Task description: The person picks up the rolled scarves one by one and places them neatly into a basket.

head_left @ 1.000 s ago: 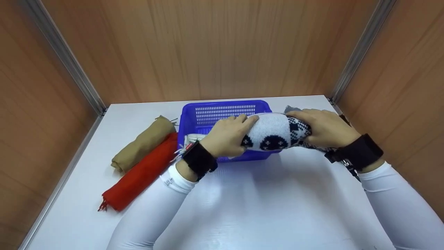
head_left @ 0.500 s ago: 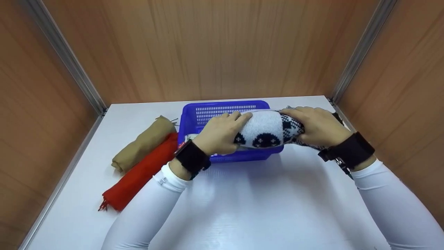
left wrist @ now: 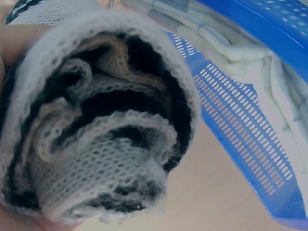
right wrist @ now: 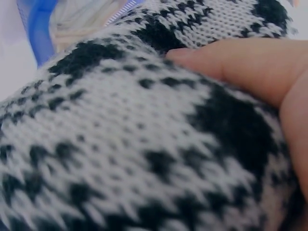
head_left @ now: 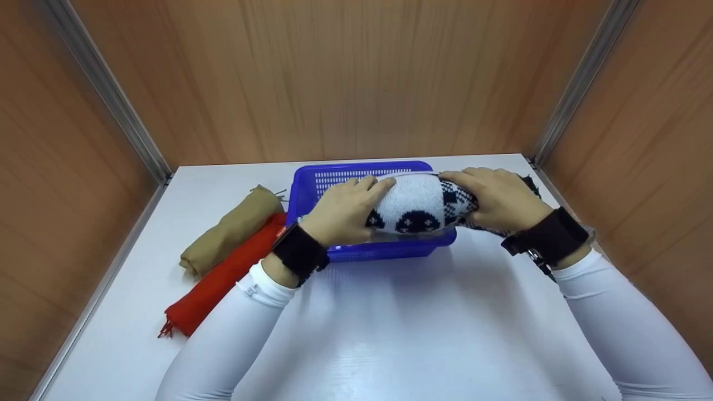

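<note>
We hold the rolled black-and-white knit scarf [head_left: 420,206] crosswise over the blue basket [head_left: 356,178], our left hand [head_left: 342,211] curled round its left end and our right hand [head_left: 498,197] gripping its right end. Compared with a second ago, we have carried the roll farther and leftward, so it now sits above the basket's near rim rather than in front of it. The tan scarf [head_left: 228,231] and red scarf [head_left: 223,275] lie unmoved on the white table [head_left: 418,334], left of the basket.
</note>
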`<act>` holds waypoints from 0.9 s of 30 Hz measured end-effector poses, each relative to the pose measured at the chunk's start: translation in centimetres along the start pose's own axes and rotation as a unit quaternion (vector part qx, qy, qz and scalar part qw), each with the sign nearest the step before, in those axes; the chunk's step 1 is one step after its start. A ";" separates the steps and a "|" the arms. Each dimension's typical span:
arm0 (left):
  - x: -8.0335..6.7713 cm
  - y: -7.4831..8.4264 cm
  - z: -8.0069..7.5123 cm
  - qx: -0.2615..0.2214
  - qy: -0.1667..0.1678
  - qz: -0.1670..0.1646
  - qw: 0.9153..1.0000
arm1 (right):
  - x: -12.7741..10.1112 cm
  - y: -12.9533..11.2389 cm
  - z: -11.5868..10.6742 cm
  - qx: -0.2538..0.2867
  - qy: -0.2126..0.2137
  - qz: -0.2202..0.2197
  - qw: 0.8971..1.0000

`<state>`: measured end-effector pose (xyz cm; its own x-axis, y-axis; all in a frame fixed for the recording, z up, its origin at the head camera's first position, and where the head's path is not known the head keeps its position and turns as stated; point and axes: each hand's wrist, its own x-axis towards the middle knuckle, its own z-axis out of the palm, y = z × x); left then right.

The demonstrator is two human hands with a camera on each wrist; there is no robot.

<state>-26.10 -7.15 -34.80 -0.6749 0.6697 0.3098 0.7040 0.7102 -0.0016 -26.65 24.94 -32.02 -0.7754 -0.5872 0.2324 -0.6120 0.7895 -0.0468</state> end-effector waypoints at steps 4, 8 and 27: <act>-0.2 -0.3 -0.2 0.006 0.001 0.002 1.000 | 0.4 -0.2 0.1 -0.002 0.003 -0.003 1.000; -0.3 -0.6 -0.4 0.006 0.003 -0.001 1.000 | 0.9 -0.4 0.1 -0.008 0.004 -0.002 1.000; -1.1 -2.2 -1.4 0.023 0.000 -0.014 1.000 | 3.0 -1.2 0.1 -0.003 -0.003 -0.011 1.000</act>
<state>-26.62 -9.78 -33.82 -0.6941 0.6494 0.3107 0.6737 0.7380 -0.0376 -28.26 22.21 -31.35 -0.7621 -0.6060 0.2278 -0.6285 0.7770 -0.0355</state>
